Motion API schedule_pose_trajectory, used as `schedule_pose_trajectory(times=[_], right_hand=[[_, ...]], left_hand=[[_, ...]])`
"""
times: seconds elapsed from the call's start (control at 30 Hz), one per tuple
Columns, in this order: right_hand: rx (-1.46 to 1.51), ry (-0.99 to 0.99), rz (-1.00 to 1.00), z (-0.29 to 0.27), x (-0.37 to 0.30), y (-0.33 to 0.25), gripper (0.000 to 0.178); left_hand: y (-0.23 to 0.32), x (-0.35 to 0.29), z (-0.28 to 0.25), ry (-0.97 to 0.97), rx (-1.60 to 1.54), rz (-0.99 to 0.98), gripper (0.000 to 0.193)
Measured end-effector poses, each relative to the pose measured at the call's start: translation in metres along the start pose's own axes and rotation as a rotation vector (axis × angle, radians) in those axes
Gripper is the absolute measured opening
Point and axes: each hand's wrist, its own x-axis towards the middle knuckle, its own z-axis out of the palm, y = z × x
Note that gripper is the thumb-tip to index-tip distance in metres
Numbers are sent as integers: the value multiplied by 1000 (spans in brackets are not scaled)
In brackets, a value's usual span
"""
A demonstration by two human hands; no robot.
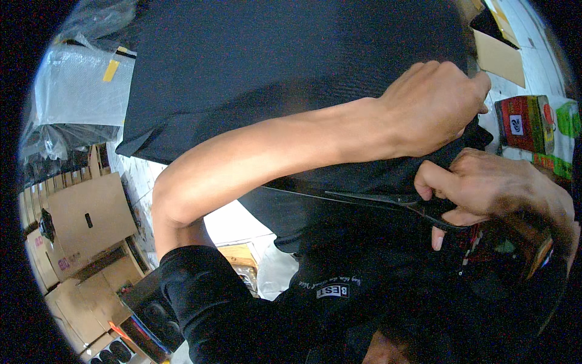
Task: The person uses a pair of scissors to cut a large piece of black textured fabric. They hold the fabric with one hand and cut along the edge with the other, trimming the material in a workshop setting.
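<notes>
A large black sheet (260, 67), fabric or film, spreads in front of me and fills the upper middle of the head view. My left arm reaches across it to the right. At its right side my left hand (427, 109) is closed in a fist on the sheet; the gripped part is hidden under the fingers. Just below, my right hand (485, 185) holds scissors (394, 199) by their handles, blades pointing left along the sheet's near edge. Whether the blades are apart is hard to make out against the dark cloth.
Cardboard boxes (91, 212) are stacked at the left, below a clear plastic-wrapped bundle (82, 85). A red and green package (524, 124) lies at the far right, near a cardboard piece (500, 57). Pale floor tiles (236, 224) show below my left forearm.
</notes>
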Motion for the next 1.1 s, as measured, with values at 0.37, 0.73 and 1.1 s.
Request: schedule_pose_trajectory(times=[0.37, 0.73, 1.1], right_hand=[[-14, -19, 36, -6, -1, -13, 41], [-75, -22, -84, -6, 19, -10, 39], [-32, -4, -88, -10, 36, -15, 44]], left_hand=[[-11, 2, -3, 98, 55, -39, 15], [-12, 5, -1, 119, 49, -32, 15], [-9, 3, -11, 113, 46, -93, 17]])
